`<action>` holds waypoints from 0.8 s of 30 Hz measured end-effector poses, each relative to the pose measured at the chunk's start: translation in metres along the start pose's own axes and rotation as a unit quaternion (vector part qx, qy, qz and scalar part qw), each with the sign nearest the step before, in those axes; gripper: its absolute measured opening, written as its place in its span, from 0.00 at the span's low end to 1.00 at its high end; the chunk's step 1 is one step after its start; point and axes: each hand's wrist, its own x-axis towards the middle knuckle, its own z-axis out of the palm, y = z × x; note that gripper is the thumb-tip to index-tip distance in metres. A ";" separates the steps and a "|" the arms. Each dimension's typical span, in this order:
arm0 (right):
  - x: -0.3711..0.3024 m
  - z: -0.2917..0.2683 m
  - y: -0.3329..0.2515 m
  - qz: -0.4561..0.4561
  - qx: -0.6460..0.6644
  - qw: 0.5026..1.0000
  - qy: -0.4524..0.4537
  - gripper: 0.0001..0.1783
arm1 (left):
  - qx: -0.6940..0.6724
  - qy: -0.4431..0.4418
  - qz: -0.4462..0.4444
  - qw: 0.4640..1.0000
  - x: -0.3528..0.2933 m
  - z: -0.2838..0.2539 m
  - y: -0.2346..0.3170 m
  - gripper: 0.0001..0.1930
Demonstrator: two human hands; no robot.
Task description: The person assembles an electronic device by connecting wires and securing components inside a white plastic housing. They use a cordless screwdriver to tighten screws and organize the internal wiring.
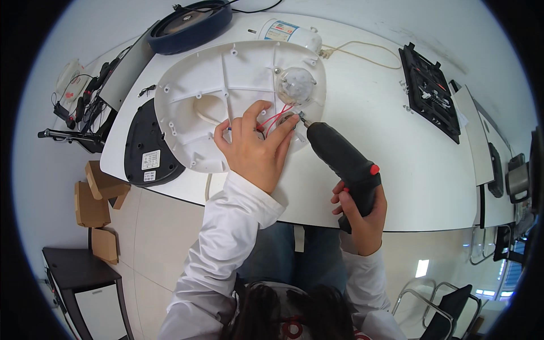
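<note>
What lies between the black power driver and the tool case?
In the head view, white tabletop separates the power driver from the tool case, with small shiny pieces beside the case.

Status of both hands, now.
Left hand: spread over the white plastic housing; whether it grips anything can't be told.
Right hand: closed, holding the black power screwdriver.

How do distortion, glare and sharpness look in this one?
Head view: fisheye bends the front edge of the table, with black filling the corners; head view: a hard white glare patch on the floor; head view: the shell is pale against the table, so contrast is low; head view: the drill looks fairly sharp, its tip too small to judge.
</note>
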 end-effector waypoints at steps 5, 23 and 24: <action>0.000 0.002 -0.001 0.005 0.009 1.000 0.004 0.22 | -0.004 0.004 -0.002 1.000 0.000 0.001 0.000 0.17; -0.001 0.001 0.002 -0.006 0.002 1.000 0.007 0.23 | -0.013 0.009 -0.003 1.000 0.000 0.001 0.000 0.17; -0.001 0.001 0.001 -0.003 0.000 1.000 0.006 0.23 | -0.012 0.009 -0.003 1.000 0.000 0.000 0.001 0.17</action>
